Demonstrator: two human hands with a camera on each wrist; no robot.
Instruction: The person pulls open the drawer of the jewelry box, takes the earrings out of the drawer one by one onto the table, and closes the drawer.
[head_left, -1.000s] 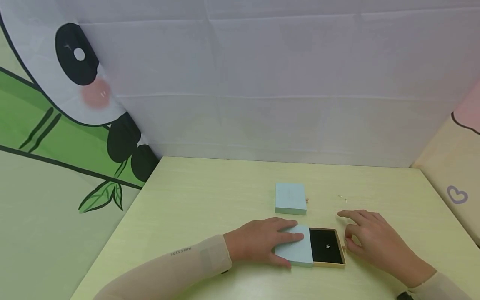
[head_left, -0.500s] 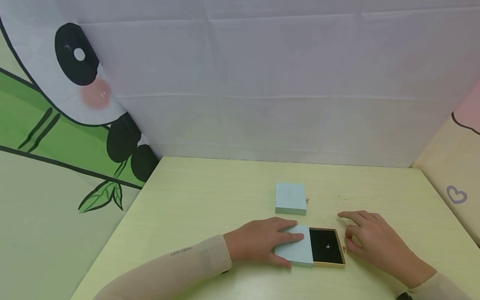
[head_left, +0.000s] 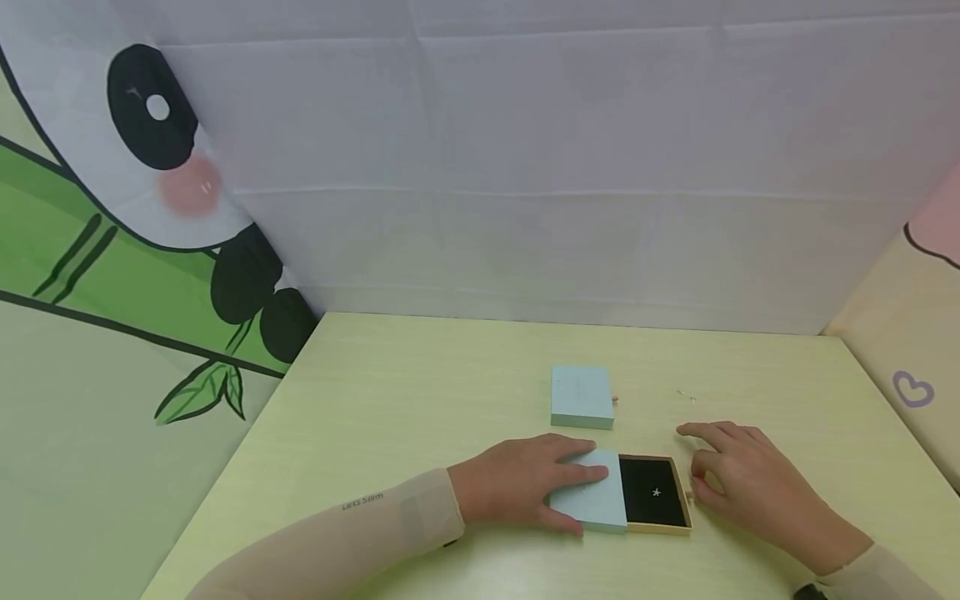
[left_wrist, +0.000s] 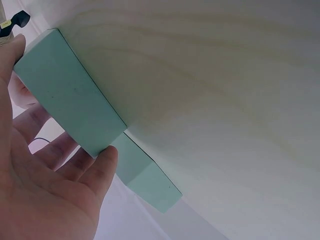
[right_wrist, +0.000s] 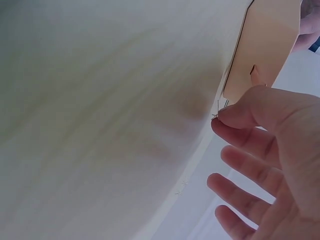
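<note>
A pale, creased backdrop meets the far edge of the light-yellow desk; the desk's side edges slant outward toward you. Your left hand spans the pale-blue sleeve of the nearer box, gripping it with the fingers spread across its top and edges. From the sleeve's right side projects a tray with a black lining, on which lies a small star-shaped piece. Just beyond the tray's right edge, your right hand pinches a tiny pin-like piece between thumb and forefinger, the other fingers apart; whether it touches the pull tab you cannot tell. A second blue box, shut, lies farther back, separated from the sleeve by a narrow strip of desk. Right of it, well apart, lie two tiny pale pieces. The broadest stretch of desk extends leftward from both boxes.
</note>
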